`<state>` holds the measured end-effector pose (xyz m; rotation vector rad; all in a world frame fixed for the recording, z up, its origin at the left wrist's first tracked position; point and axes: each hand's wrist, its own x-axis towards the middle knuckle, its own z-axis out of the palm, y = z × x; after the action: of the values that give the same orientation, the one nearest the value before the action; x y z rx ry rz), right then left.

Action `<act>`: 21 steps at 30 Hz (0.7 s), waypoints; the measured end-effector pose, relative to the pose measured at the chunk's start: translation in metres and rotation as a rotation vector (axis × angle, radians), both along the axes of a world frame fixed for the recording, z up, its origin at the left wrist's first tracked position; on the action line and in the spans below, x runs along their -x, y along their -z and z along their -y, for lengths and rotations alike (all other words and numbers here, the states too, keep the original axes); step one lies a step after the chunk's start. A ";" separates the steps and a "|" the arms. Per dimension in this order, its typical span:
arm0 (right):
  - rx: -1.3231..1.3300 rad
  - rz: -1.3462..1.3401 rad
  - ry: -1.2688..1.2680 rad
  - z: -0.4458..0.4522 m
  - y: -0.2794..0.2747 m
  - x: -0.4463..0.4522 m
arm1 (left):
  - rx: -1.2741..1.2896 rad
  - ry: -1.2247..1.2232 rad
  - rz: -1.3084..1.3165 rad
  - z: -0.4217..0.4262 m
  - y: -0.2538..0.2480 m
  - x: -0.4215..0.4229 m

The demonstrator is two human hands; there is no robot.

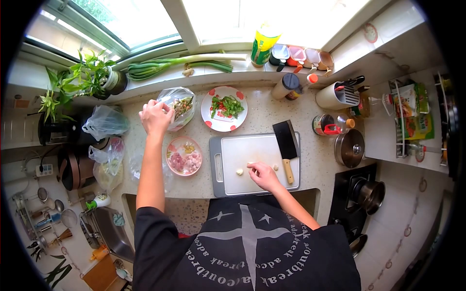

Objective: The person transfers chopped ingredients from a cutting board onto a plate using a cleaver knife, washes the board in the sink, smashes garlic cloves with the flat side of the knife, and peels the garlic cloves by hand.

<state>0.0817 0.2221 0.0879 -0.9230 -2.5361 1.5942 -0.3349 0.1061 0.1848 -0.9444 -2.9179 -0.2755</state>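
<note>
Two garlic cloves [239, 171] out, seemingly mid-prep, left hand [157, 116] curled by the bag [177, 92], right hand [263, 175] fingers bunched, both pinches unclear, next wanting careful grip!

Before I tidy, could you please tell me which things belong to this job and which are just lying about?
Likely job items: cutting board, white pieces, cleaver, raw meat, bag by left hand.
Probably idle: potted plant, lidded pot, utensil holder.

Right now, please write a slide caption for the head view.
Left hand at a plastic bag, right hand over a cutting board bearing a cleaver.
</note>
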 end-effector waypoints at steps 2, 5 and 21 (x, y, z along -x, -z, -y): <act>-0.003 0.005 -0.008 0.001 0.002 -0.001 | 0.034 0.009 -0.023 -0.001 -0.004 -0.003; 0.010 0.007 0.009 0.002 0.004 -0.002 | 0.012 0.064 -0.082 0.003 -0.002 -0.001; -0.369 0.066 0.070 -0.005 0.032 -0.031 | -0.165 0.196 -0.085 0.014 0.021 -0.002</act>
<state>0.1128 0.2274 0.0562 -1.0157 -2.6749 1.0402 -0.3326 0.0919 0.1638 -1.1836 -2.6798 -0.4663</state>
